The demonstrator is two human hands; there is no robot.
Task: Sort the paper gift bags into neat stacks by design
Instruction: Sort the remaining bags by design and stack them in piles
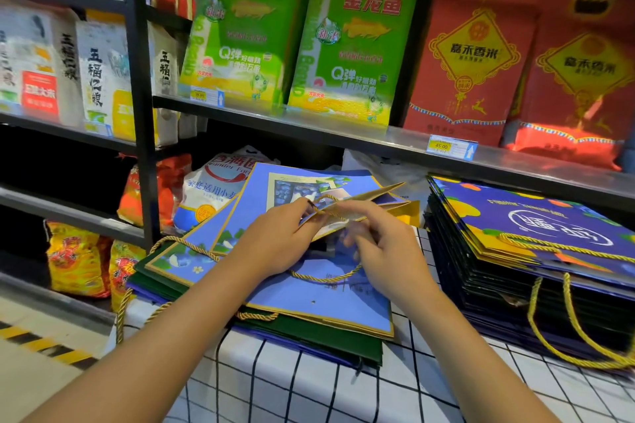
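over the checked tablecloth (309,385), w/ shop shelves of rice bags (350,45) behind, a light blue gift bag (347,208) is held edge-up just above the left pile (319,302). its folded top is pinched by the left hand (275,237) near the gold cord, and the lower edge plus cord is gripped by the right hand (381,244), fingers curled.

risks, as judged: the gold cord handle (323,276) is looped under the right hand and could be snagged on the bag beneath, so the top sheets would be dragged askew when the bag is set down. the left pile is already fanned and mixed, w/ dark green bags (309,336) under the blue ones, so a design could be mis-stacked. cords dangling off the table edge could be caught by an arm.

looks: flat-folded glossy paper, pale blue w/ a gold border and a blueberry photo, kraft-brown inside. the navy-and-orange stack (536,244) at right is squarer, well apart from it.
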